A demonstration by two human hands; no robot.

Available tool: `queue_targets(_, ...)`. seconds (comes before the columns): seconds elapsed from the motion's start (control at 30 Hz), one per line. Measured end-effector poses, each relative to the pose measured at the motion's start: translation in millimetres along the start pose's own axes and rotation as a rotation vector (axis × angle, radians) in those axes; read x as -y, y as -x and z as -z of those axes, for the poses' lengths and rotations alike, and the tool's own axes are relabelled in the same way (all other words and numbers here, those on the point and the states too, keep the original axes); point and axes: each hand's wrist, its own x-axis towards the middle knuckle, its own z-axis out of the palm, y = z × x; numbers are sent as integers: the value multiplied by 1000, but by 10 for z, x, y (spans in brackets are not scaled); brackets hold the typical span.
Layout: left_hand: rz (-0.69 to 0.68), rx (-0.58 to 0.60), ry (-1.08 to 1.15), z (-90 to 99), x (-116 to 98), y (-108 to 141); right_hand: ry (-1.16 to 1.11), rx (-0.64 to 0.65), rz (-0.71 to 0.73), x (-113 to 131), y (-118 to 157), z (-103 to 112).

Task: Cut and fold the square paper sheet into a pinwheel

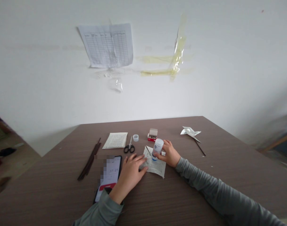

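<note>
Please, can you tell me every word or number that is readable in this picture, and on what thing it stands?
"37:25" on the phone screen.
White glue stick: label too small to read.
Printed sheet: too small to read.
Printed leaflet: too small to read.
Ruled table on the wall: headings too blurred to read.

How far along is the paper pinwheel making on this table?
One paper pinwheel on a dark stick looks finished. In hand: the right hand holds a glue stick over a printed paper sheet, which the left hand presses flat. Left: a bundle of dark sticks and a second printed sheet lie apart from the hands.
</note>
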Motion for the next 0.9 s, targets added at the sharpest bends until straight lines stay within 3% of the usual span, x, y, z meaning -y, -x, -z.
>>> queue_targets(0.9,-33,-59,24,-83,105,-31,-41,13,-7,65,-38,36)
